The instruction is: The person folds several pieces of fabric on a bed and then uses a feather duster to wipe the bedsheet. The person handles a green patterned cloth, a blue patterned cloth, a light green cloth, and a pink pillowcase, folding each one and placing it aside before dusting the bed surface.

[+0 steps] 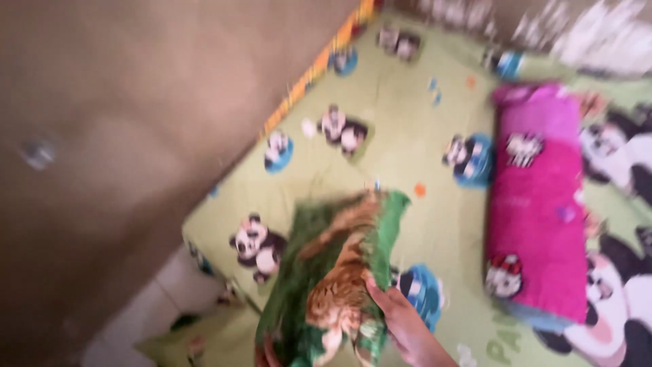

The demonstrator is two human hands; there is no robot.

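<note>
A blurred, downward view over a bed; on the far left a plain brown wall [102, 136] is filling the frame, with pale floor tiles [136, 326] showing below it; along the bed's edge a strip of orange and yellow trim [319, 64] is running diagonally; the light green bedsheet [401, 129], printed with cartoon pandas and blue circles, is lying spread flat across the mattress. At bottom centre a pillow in a green cover printed with an orange tiger [333, 278] is being held up above the sheet, tilted on end; the left hand [266, 353] is only peeking out at its lower edge, so I cannot tell whether its grip is closed; the right hand [401, 319] is closing its grip on the pillow's lower right side, fingers pressed into the fabric, seemingly to keep it lifted clear of the bed. Further right a bright pink bolster [536, 204] with small cartoon patches is lying lengthwise on the sheet; beside it a large panda print [625, 292] is showing.
</note>
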